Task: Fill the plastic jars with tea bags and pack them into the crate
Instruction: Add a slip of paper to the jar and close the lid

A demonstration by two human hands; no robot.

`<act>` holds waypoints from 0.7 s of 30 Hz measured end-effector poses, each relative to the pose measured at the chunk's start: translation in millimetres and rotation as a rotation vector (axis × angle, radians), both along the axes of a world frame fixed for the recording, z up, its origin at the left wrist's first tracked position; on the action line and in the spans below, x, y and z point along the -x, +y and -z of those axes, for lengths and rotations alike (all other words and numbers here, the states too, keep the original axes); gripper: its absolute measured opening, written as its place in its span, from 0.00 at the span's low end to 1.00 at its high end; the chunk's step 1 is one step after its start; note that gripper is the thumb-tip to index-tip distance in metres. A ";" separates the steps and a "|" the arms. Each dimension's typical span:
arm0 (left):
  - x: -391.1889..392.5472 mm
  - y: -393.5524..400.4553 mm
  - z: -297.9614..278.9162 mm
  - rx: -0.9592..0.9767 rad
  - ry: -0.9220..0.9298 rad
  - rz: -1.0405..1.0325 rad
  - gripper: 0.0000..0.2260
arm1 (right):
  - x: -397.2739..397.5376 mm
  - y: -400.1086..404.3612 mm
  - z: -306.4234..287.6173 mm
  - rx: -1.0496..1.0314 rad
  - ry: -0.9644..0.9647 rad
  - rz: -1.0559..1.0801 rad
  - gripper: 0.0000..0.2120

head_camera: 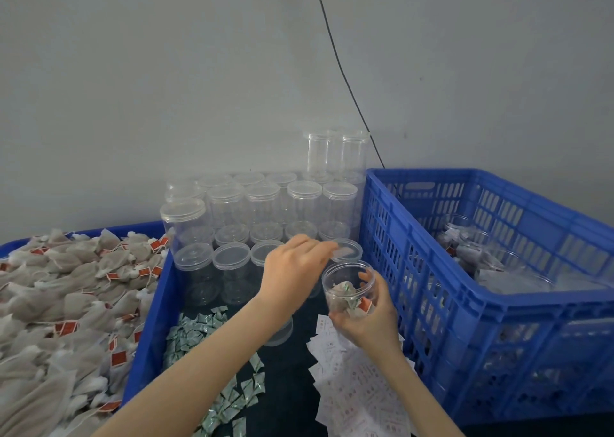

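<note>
Right hand (367,317) gripped open jar (349,287) upright; left hand (294,267) pinched lid (347,249) just above-behind (nearer).

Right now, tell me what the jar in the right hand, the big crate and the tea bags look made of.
Jar held by the right hand: clear, glossy plastic; its contents show straight through the wall.
Blue crate: rigid moulded plastic, by its uniform colour and slotted lattice walls.
Tea bags: seemingly fine mesh or filter fabric, matt and greyish, with strings and red tags, probably paper.
</note>
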State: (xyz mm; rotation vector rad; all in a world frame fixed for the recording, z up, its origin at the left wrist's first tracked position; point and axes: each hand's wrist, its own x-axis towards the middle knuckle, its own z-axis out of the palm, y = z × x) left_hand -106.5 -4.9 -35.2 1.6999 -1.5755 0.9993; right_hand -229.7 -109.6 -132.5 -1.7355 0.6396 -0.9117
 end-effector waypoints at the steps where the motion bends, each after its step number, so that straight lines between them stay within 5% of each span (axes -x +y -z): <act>1: 3.7 0.2 -1.0 -0.057 -0.013 0.057 0.06 | -0.7 0.8 0.4 -0.004 -0.003 -0.010 0.41; 8: -2.5 -6.2 -12.4 -0.879 0.420 0.146 0.13 | 5.3 8.1 2.4 0.051 -0.017 -0.078 0.45; 14: -7.7 -2.2 -12.0 -0.795 0.441 0.137 0.21 | 8.6 8.5 2.8 0.065 -0.030 -0.073 0.42; 18: -11.1 4.4 -5.5 -0.674 0.640 0.234 0.14 | 6.6 9.4 1.6 0.033 -0.053 -0.068 0.43; 21: -13.2 9.2 7.4 -0.764 0.980 0.380 0.34 | 4.2 10.9 -2.1 -0.011 -0.084 -0.039 0.40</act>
